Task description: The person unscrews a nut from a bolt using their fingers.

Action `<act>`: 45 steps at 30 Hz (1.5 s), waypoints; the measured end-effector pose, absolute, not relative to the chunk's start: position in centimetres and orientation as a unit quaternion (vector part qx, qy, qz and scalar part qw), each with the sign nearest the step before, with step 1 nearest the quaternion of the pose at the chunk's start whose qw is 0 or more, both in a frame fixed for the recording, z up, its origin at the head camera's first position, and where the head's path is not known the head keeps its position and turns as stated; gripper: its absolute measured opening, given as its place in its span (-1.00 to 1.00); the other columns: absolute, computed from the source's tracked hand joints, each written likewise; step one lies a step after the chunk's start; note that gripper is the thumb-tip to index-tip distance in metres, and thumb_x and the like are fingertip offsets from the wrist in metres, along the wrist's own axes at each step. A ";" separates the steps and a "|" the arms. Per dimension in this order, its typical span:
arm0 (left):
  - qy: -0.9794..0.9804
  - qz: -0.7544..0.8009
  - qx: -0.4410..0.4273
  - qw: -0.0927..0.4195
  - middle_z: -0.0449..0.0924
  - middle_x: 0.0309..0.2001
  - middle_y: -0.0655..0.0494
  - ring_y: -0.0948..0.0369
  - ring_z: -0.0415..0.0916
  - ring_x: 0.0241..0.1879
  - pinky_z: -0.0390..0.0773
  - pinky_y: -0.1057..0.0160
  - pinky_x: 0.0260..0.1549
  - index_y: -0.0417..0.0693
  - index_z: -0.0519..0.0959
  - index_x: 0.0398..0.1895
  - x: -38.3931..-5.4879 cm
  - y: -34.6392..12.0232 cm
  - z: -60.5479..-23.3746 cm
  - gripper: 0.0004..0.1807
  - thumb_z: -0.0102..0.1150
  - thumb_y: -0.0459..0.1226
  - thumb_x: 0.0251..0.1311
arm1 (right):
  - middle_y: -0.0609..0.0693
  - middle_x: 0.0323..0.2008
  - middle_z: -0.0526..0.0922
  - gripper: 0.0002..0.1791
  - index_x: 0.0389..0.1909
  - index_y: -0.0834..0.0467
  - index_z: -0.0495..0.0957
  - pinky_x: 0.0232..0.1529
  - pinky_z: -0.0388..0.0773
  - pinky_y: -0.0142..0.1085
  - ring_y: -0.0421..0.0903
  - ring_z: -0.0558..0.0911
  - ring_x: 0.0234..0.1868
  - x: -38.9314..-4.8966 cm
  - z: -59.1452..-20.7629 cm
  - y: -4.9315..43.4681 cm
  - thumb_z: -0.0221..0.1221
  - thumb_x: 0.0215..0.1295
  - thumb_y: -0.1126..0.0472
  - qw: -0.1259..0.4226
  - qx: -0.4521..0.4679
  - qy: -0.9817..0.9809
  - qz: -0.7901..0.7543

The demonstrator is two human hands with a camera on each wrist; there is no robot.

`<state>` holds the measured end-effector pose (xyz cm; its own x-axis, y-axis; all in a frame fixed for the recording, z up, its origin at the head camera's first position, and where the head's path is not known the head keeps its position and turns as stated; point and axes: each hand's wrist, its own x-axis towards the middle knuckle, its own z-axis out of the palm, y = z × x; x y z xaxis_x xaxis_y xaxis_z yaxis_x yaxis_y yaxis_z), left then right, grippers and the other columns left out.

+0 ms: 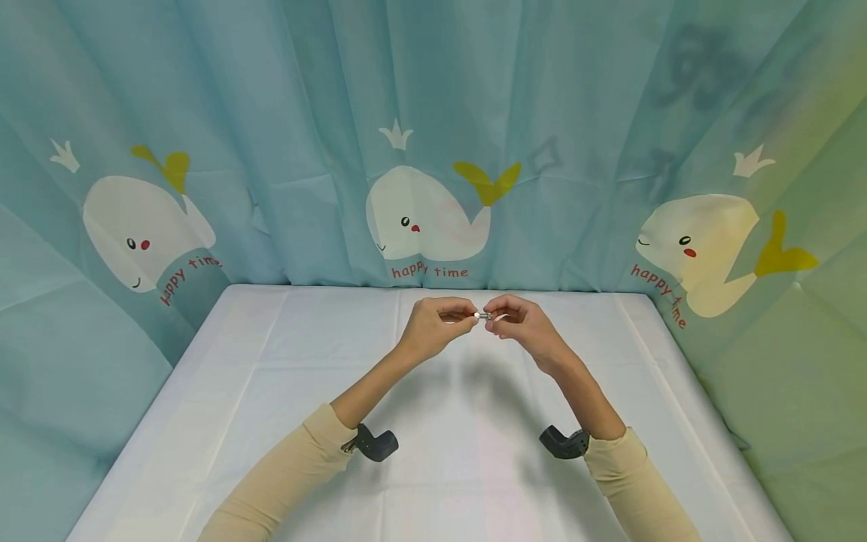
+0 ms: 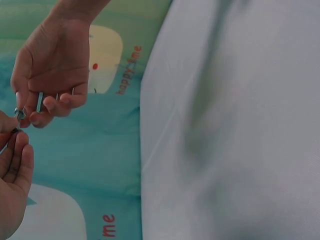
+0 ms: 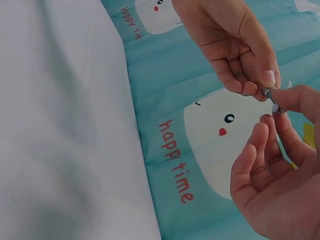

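Observation:
In the head view, a small silvery bolt [image 1: 483, 315] is held level between the two hands, above the far part of the table. My left hand [image 1: 433, 325] pinches its left end between thumb and fingertips. The right hand [image 1: 524, 325] grips the other end the same way. Seen from the right wrist, the bolt [image 3: 273, 99] has a thicker ringed part by the left thumb and a wider end at the right fingertips. A nut-like shape [image 2: 20, 114] shows at the right thumb tip in the left wrist view. The fingertips hide much of the metal.
A white-covered table [image 1: 433, 467] lies under the arms, with the hands' shadows on it. Blue-green curtains [image 1: 305, 150] printed with whales hang along the back and sides. Dark curved devices [image 1: 379, 444] are worn on both wrists.

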<state>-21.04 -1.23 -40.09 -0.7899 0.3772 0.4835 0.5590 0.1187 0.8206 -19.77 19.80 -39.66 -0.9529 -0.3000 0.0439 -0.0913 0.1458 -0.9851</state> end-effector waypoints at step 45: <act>-0.744 -0.588 -0.308 0.072 0.73 -0.32 0.02 0.25 0.68 -0.32 0.68 0.30 -0.20 -0.27 0.72 -0.28 -21.1 -1.1 -40.1 -0.93 0.34 -0.47 0.17 | 0.00 -0.34 0.63 -0.69 -0.12 0.33 0.60 -0.24 0.58 -0.37 -0.14 0.54 -0.35 -19.9 -39.6 19.7 0.11 0.46 0.12 0.088 -0.088 0.738 -0.664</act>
